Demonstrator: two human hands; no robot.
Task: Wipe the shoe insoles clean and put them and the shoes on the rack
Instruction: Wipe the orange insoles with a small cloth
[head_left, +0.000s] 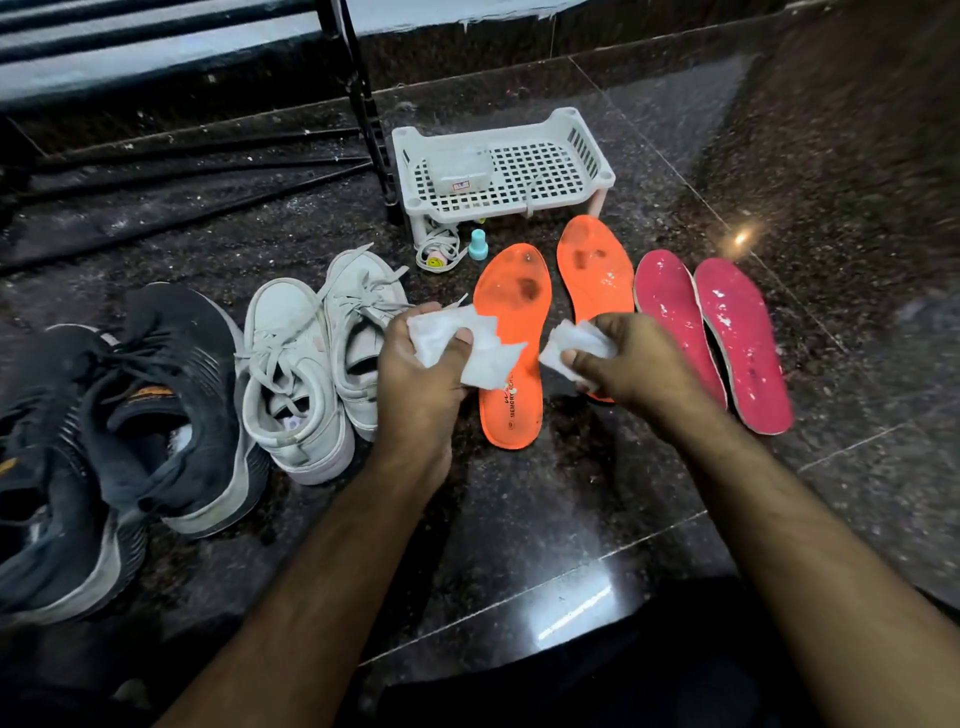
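Note:
Two orange insoles (511, 291) (595, 270) and two pink insoles (670, 306) (737, 332) lie side by side on the dark floor. My left hand (415, 364) grips a white wipe (478, 348) above the left orange insole. My right hand (618, 358) pinches a second white wipe (566, 345) over the heel of the right orange insole. A pair of white sneakers (306, 364) stands left of the insoles. A pair of dark sneakers (130, 415) sits at the far left. The black metal shoe rack (363, 104) rises at the back left.
A white plastic basket (587, 150) holding a small clear box (462, 169) stands behind the insoles. A small teal bottle (478, 247) and loose laces (439, 249) lie in front of it. A raised dark stone ledge (857, 130) runs along the right.

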